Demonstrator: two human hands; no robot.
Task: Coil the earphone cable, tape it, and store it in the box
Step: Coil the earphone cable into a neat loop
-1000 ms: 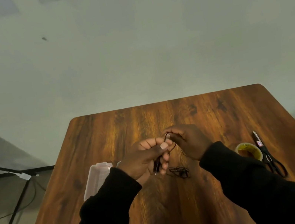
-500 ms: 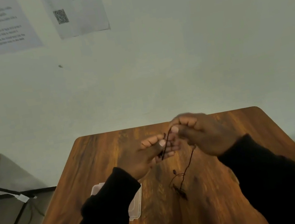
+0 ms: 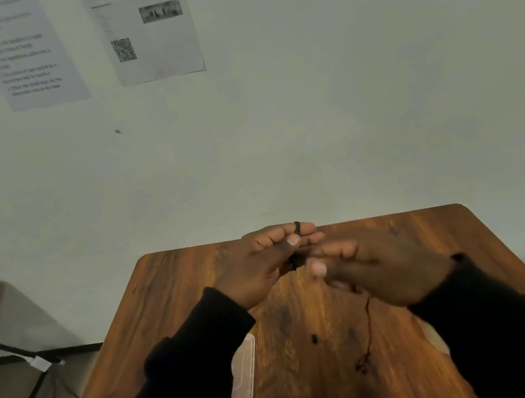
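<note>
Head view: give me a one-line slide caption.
Left hand and right hand wind the earphone cable above the table; clear box waits.

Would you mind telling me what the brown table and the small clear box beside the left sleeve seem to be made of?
The brown table looks like wood or a wood-grain laminate with a light sheen: dark streaked grain runs along it, and I cannot tell which. The small clear box looks like translucent moulded plastic: the table's brown shows through it, and it has rounded corners and a raised rim.
</note>
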